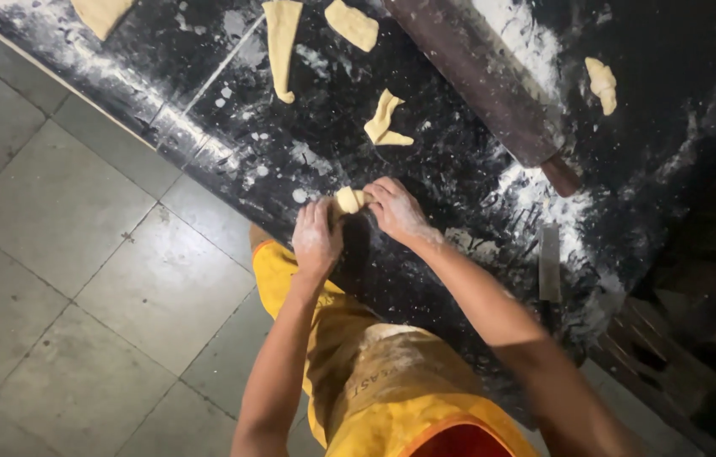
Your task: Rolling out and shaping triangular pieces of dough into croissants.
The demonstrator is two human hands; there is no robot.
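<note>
A: State the condition of each grip.

B: Both close on one small dough roll (348,200). The left hand (317,239) pinches its near end; the right hand (398,211) covers its far end. The roll sits between the two sets of fingertips, low over the desk (231,127); whether it touches the surface cannot be told.

A: Why is it held from both ends?

B: Judgement only: pressure from two sides keeps a soft roll from uncoiling and lets the fingers tighten it.

A: What lies beyond the grip?

B: Just past it, a folded dough scrap (386,120). Farther out, a long dough strip (281,42), a shorter dough piece (352,24), and the corner of another dough sheet (100,13) at the frame edge. Outboard of the right hand, a dark rolling pin (481,76) lies diagonally, and a finished shaped roll (602,85) sits well apart beyond it. A flat metal scraper (549,262) rests beside the right forearm.

A: Why is the stock spread out?

B: Probably so that pieces do not stick together; the flour serves the same end.

A: Surface and room?

B: The desk is black, heavily streaked with white flour. Behind the grip, a grey tiled floor (61,279) and the person's yellow apron (392,381), dusted with flour. Lighting is dim.
</note>
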